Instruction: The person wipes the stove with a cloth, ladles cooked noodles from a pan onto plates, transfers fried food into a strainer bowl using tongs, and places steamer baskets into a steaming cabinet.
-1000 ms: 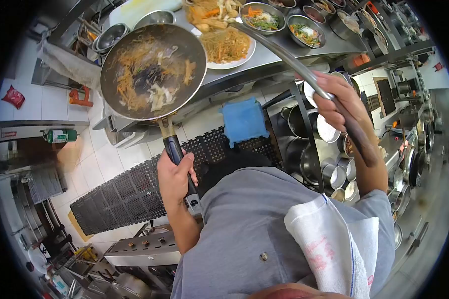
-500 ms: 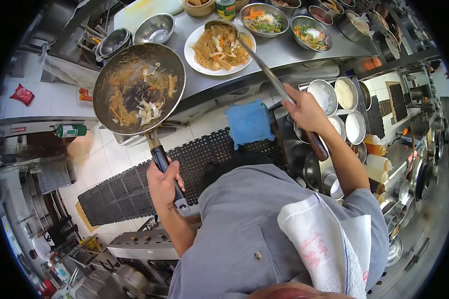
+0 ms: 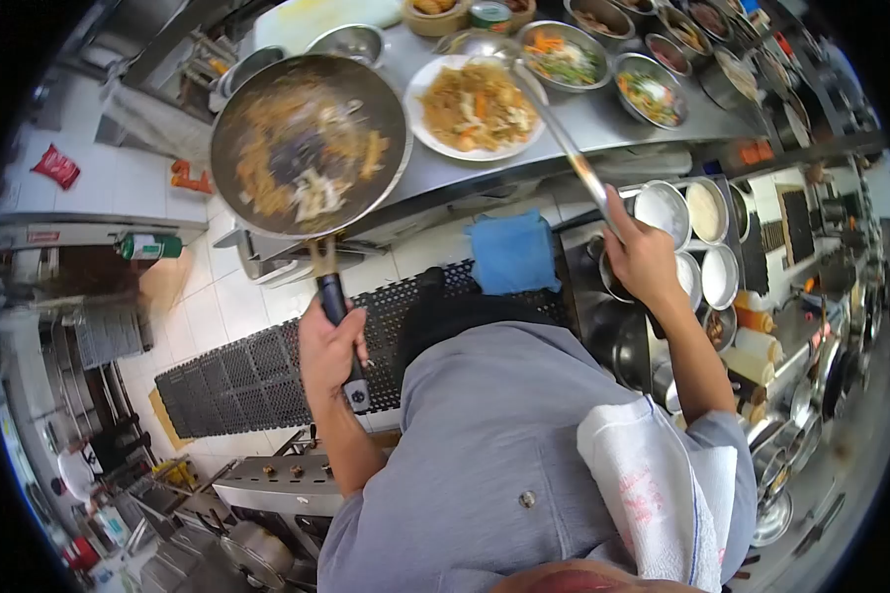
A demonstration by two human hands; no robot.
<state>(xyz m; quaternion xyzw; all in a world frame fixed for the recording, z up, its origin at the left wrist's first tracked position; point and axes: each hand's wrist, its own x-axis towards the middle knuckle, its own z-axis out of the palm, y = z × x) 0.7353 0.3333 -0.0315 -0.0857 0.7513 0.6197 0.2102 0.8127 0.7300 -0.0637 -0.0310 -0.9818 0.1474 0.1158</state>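
Observation:
My left hand (image 3: 328, 348) is closed around the black handle of a frying pan (image 3: 388, 117), held up at the counter's edge, left of the plate. Stir-fried noodles (image 3: 267, 183) with pale strips lie in the pan, partly blurred. My right hand (image 3: 646, 259) grips a long metal ladle (image 3: 571, 148); its bowl is just past the plate's far rim, near a bowl of vegetables. On the counter, the white plate (image 3: 435, 145) carries a mound of noodles (image 3: 480, 104) with vegetables and pale strips.
Metal bowls of cut vegetables (image 3: 564, 56) and other ingredients line the steel counter (image 3: 702, 138) at the right. Round containers of white contents (image 3: 663, 212) stand beside my right arm. A blue cloth-like sheet (image 3: 514, 252) hangs low ahead. Black mats (image 3: 237, 381) cover the floor; a stove (image 3: 292, 479) is lower left.
The ladle's bowl has moved from above the plated noodles to beyond the plate's far rim. The pan sits slightly higher and further right in view, and the whole view has shifted.

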